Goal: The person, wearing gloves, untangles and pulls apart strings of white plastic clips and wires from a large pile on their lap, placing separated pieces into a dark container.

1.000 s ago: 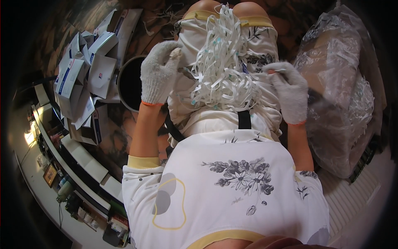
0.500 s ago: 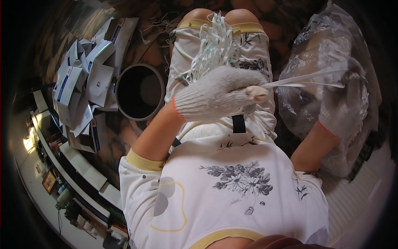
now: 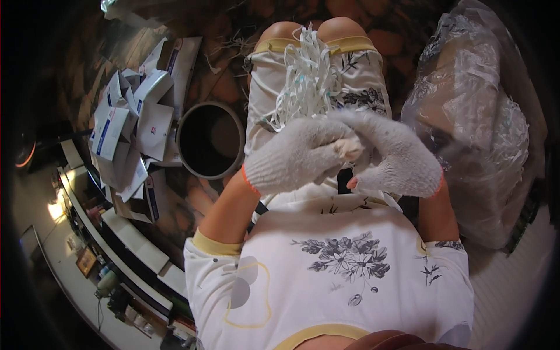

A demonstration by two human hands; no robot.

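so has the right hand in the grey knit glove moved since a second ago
Yes. The right hand has swung in from the clear plastic sack side to meet the left hand over the lap, just below the bundle of white strips.

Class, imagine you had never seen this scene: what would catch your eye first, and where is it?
First, the two hands in grey knitted gloves, left hand and right hand, pressed together at the centre above the lap. Just beyond them a tangled heap of white strips lies on the thighs. To the person's left stands a dark round bucket beside scattered flat cardboard boxes; a big clear plastic bag sits on the right.
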